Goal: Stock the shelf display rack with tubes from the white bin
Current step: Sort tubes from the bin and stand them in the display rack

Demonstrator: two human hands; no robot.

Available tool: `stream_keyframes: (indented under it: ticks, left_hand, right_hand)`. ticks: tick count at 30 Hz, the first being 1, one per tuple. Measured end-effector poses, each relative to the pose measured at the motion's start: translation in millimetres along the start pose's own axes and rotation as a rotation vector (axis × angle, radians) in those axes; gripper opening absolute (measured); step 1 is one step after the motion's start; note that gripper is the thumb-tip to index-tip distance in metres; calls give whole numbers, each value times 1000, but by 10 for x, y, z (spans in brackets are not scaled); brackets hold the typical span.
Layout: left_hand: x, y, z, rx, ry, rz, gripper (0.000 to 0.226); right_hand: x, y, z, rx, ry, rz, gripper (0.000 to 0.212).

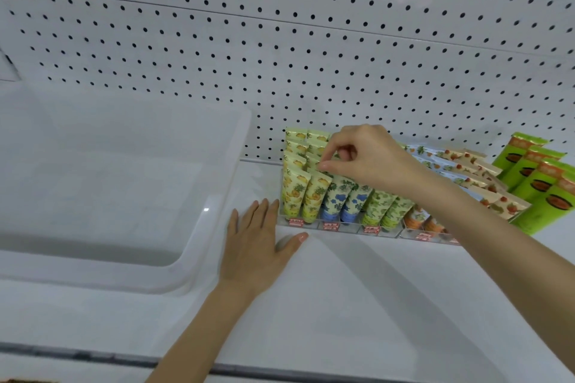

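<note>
Risk, knocking the row: the right hand reaches over the front tubes, so a wrist dip could likely tip the upright yellow tubes or blue tubes forward out of the display rack.
Risk, wrong lane: the pinch sits at the border of the yellow and blue lanes, so the tube could slide into the neighbouring colour's lane.
Risk, rack sliding: the clear rack looks light, and a downward push may shift it along the shelf.
Right hand grip: thumb and forefinger are closed in a narrow pinch on the tube's crimped top edge, other fingers curled. The tube seems yellow-patterned, though that is not certain.
Left hand grip: the left hand lies flat, fingers straight, on the shelf just beside the rack's left end, holding nothing.
Tubes, look: slim soft tubes with fruit and leaf prints, caps down, flat crimped ends up, standing in stepped lanes of yellow, blue, green tubes and orange tubes.
Tubes, place: in the rack against the pegboard.
White bin: on the shelf to the left of the rack; no tubes show inside.
</note>
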State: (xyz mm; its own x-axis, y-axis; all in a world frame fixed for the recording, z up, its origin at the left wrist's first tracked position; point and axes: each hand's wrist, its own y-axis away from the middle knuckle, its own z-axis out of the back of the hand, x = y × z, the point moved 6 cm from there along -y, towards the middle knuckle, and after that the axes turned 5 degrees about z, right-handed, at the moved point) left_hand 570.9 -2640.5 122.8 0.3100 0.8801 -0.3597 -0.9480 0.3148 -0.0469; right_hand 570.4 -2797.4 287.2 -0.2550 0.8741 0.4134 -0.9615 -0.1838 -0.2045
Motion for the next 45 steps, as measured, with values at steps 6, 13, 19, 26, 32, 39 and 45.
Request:
stream_keyframes:
  ticks: [6, 13, 19, 26, 32, 39, 45]
  left_hand:
    - [0, 0, -6, -7, 15, -9, 91]
    - [16, -6, -21, -26, 20, -15, 97]
    - [12, -11, -16, -32, 29, -18, 94]
    - [8, -10, -18, -33, 38, -26, 101]
    - [9, -9, -3, -19, 48, -24, 101]
    - [-9, 0, 7, 0, 58, -32, 92]
    - [-9, 3, -6, 2, 47, -39, 97]
  right_hand:
    - [-30, 121, -97, -26, 50, -15, 13]
    - [-10, 135, -97, -60, 82, -35, 20]
    - [-2, 137, -97, -72, 93, -53, 24]
    - [6, 146, -104, -99, 120, -80, 30]
    - [-2, 134, -123, -96, 113, -106, 27]
    - [-39, 144, -74, -91, 32, -102, 17]
    - [-177, 229, 250, -157, 36, -130, 11]
